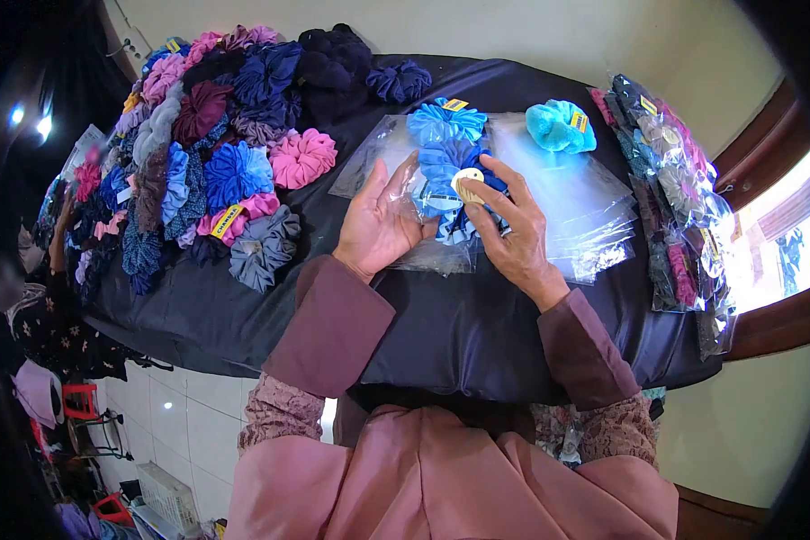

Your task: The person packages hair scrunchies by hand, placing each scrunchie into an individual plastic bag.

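Note:
A clear plastic packet of blue scrunchies (450, 160) is in front of me, with lighter and darker blue ones in a row. My left hand (382, 223) cups its left side, palm turned up, thumb raised and fingertips hidden behind the plastic. Over the packet's right side, my right hand (517, 227) has its fingers bent, the fingertips on a round cream label (467, 184). A yellow tag (455, 104) shows at the upper end. Flat clear plastic bags (576, 202) lie beneath and right of the packet. On them rests a turquoise fluffy scrunchie (556, 126) with a yellow tag.
Many loose scrunchies (202, 112) are heaped on the left of the black-covered table (405, 333). Packed scrunchies (675, 193) line its right edge beside a window (783, 238). At the far left another person's arm (60, 236) reaches to the heap.

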Action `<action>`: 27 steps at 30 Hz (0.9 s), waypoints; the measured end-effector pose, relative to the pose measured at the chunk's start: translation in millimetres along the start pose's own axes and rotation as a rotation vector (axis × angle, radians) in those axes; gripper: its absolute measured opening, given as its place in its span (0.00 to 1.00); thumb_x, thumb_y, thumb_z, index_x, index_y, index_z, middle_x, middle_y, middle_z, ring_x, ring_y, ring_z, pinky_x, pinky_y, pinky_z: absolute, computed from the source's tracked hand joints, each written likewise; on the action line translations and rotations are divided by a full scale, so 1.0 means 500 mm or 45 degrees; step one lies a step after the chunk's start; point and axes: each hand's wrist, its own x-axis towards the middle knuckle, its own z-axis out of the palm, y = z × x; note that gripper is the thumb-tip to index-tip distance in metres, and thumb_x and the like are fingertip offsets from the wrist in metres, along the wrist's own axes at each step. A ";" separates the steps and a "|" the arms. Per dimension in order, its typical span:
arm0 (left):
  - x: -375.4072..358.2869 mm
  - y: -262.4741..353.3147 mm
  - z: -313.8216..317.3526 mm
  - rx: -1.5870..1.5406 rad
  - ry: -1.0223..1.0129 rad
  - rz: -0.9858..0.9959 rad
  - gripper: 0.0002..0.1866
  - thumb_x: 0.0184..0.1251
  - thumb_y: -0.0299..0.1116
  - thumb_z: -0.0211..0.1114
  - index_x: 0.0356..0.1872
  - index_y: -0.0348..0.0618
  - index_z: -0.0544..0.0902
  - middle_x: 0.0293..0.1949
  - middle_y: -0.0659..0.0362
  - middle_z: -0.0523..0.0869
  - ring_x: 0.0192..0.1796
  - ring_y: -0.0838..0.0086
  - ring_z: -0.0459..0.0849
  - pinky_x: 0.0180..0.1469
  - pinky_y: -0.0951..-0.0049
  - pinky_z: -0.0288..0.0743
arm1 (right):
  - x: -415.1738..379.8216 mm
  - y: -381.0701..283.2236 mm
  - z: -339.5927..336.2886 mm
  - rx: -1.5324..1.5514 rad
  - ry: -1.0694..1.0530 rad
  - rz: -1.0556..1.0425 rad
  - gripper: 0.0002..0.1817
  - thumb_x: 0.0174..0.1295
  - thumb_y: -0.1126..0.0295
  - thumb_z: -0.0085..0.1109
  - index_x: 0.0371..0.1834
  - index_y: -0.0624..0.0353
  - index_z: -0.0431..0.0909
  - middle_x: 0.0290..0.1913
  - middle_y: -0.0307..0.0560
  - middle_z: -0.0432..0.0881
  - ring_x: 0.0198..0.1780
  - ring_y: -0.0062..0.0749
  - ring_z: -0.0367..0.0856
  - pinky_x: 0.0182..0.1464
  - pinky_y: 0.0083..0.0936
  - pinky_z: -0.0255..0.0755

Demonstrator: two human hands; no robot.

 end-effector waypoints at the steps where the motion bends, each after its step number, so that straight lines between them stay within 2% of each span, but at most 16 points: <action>1: -0.002 0.001 0.006 0.000 0.001 0.000 0.28 0.73 0.57 0.38 0.66 0.54 0.63 0.61 0.60 0.74 0.59 0.68 0.74 0.56 0.60 0.69 | 0.000 0.001 0.000 0.000 0.000 0.001 0.13 0.56 0.75 0.62 0.46 0.58 0.81 0.57 0.58 0.73 0.56 0.51 0.75 0.55 0.37 0.70; 9: 0.000 -0.012 0.015 0.195 0.015 -0.040 0.25 0.75 0.53 0.41 0.64 0.50 0.66 0.57 0.60 0.76 0.55 0.72 0.76 0.53 0.67 0.72 | -0.005 -0.007 0.008 -0.012 -0.030 -0.044 0.14 0.55 0.76 0.63 0.46 0.56 0.82 0.56 0.56 0.74 0.55 0.50 0.75 0.53 0.37 0.72; 11: 0.002 -0.016 0.012 0.254 0.141 -0.046 0.23 0.75 0.50 0.43 0.60 0.48 0.69 0.54 0.61 0.78 0.53 0.73 0.78 0.52 0.67 0.73 | -0.006 -0.008 0.010 0.020 -0.021 -0.001 0.14 0.54 0.75 0.63 0.46 0.56 0.82 0.56 0.57 0.73 0.54 0.50 0.75 0.53 0.37 0.71; 13: 0.001 -0.018 0.015 0.255 0.158 -0.061 0.22 0.75 0.49 0.44 0.59 0.48 0.70 0.53 0.61 0.79 0.52 0.72 0.78 0.52 0.67 0.74 | -0.006 -0.010 0.006 0.052 -0.009 0.043 0.14 0.54 0.74 0.64 0.46 0.56 0.82 0.56 0.57 0.73 0.54 0.50 0.75 0.54 0.37 0.71; 17: 0.004 -0.011 0.013 0.129 0.262 -0.013 0.20 0.74 0.47 0.47 0.57 0.46 0.71 0.51 0.60 0.80 0.51 0.72 0.80 0.52 0.66 0.74 | 0.008 -0.023 -0.021 0.009 -0.132 -0.061 0.20 0.52 0.71 0.64 0.51 0.55 0.79 0.58 0.57 0.72 0.55 0.51 0.74 0.55 0.38 0.70; 18: 0.003 -0.007 0.009 0.130 0.262 -0.011 0.20 0.74 0.47 0.47 0.57 0.46 0.71 0.51 0.60 0.80 0.51 0.72 0.80 0.52 0.66 0.74 | 0.010 -0.025 -0.022 -0.022 -0.178 -0.117 0.23 0.50 0.71 0.64 0.53 0.55 0.78 0.59 0.57 0.72 0.56 0.51 0.74 0.56 0.39 0.70; 20: -0.002 0.001 0.002 0.062 0.101 -0.011 0.20 0.74 0.45 0.48 0.57 0.45 0.71 0.51 0.59 0.80 0.52 0.71 0.79 0.52 0.65 0.75 | 0.009 -0.021 -0.017 -0.071 -0.200 -0.143 0.23 0.51 0.72 0.64 0.54 0.53 0.77 0.59 0.57 0.72 0.56 0.52 0.74 0.55 0.39 0.70; 24: -0.003 -0.005 0.012 0.132 0.097 -0.076 0.19 0.74 0.45 0.49 0.57 0.45 0.71 0.52 0.59 0.79 0.52 0.71 0.79 0.53 0.64 0.75 | -0.001 -0.002 -0.005 -0.124 -0.166 -0.124 0.23 0.53 0.73 0.62 0.55 0.50 0.77 0.58 0.57 0.72 0.54 0.53 0.74 0.53 0.39 0.72; 27: -0.001 -0.019 0.025 0.310 0.137 -0.099 0.19 0.73 0.43 0.50 0.58 0.46 0.70 0.52 0.60 0.79 0.52 0.73 0.79 0.54 0.63 0.75 | -0.003 0.000 -0.002 -0.129 -0.073 -0.066 0.22 0.53 0.75 0.62 0.54 0.52 0.78 0.56 0.57 0.74 0.52 0.51 0.76 0.51 0.38 0.73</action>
